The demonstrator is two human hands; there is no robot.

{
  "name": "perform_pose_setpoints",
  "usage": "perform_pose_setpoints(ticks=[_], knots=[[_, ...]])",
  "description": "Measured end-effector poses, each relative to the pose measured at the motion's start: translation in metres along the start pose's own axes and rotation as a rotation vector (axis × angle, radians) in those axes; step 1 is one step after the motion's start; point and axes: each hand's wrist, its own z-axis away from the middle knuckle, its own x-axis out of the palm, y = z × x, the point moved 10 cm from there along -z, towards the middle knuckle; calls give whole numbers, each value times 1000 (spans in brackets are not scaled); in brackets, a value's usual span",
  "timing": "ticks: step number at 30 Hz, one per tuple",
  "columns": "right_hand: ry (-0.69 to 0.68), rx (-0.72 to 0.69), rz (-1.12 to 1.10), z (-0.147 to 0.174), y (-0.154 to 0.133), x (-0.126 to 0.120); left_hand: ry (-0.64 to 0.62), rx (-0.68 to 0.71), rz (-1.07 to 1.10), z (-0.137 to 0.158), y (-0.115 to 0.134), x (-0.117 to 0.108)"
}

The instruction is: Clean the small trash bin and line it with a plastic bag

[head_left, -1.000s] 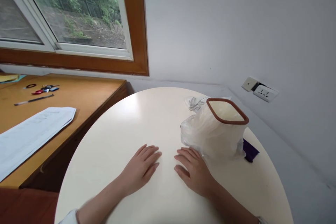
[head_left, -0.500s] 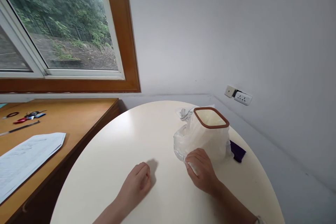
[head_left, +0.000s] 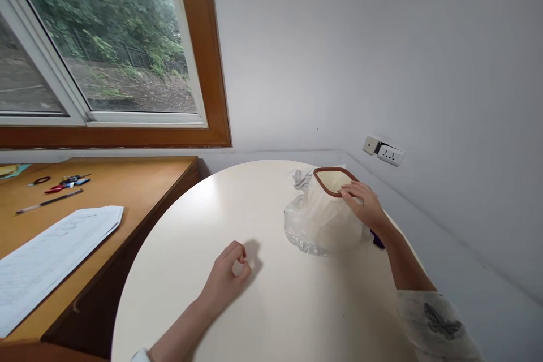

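Observation:
A small trash bin [head_left: 319,182] with a brown rim stands upright on the right half of the round table. A translucent plastic bag [head_left: 303,226] hangs around its outside and spreads onto the tabletop at the left. My right hand [head_left: 363,201] is at the front right of the rim, fingers over the edge and thumb in front, gripping it. Some fingertips are hidden. To the left, apart from the bin, my left hand [head_left: 231,271] is curled over the table with nothing visible in it.
Behind the bin lies crumpled clear plastic [head_left: 300,179]; a dark purple item [head_left: 376,240] shows partly at its right. The round table [head_left: 186,249] adjoins a wooden desk [head_left: 139,181] holding papers [head_left: 63,254], a pen [head_left: 51,202] and keys [head_left: 70,182]. Sockets [head_left: 391,154] are on the wall.
My right hand has moved from the bag's lower front edge up and right to the bin's rim. The left hand remains curled beside it. The view has shifted slightly left.

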Motion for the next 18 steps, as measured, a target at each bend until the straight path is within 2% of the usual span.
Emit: perform_pose_setpoints(ticks=[6, 10, 18], knots=[[-139, -102, -53, 15, -34, 14, 33, -5, 91, 3, 14, -8], [-124, -229, -68, 23, -74, 17, -23, 17, 134, -3, 22, 2], [-199, -371, -203, 32, -161, 55, -15, -15, 367, -41, 3, 24]])
